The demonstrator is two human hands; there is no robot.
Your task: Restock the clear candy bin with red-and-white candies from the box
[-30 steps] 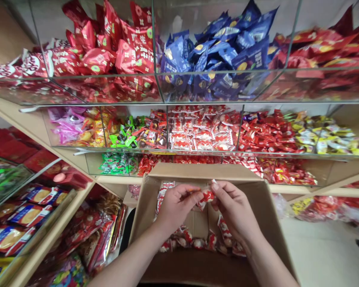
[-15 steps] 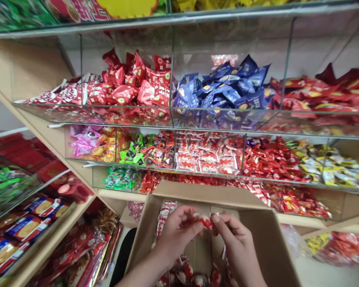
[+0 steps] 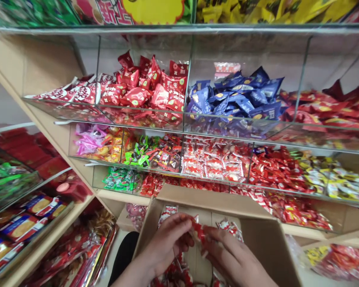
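Between my two hands, over an open cardboard box (image 3: 259, 239), is a small red-and-white wrapped candy (image 3: 198, 231). My left hand (image 3: 170, 239) pinches it from the left with thumb and fingers. My right hand (image 3: 227, 251) has its fingers closed on the candy's right and lower side. Below my hands, more red-and-white wrapped candies (image 3: 175, 273) lie in the bottom of the box. Others lie along the far wall, with one bunch (image 3: 229, 227) just beyond my right hand. My hands hide part of the box floor.
Beyond the box rise glass-fronted shelves with red packets (image 3: 155, 87), blue packets (image 3: 236, 95) and red-and-white candies (image 3: 214, 159). To the left, a lower shelf holds blue-and-red packs (image 3: 24, 223). A clear bag of red packets (image 3: 344, 255) lies at the right.
The candy has turned from roughly level to upright in my fingers. My right hand has moved lower, uncovering the bunch behind it. The view has tilted slightly upward.
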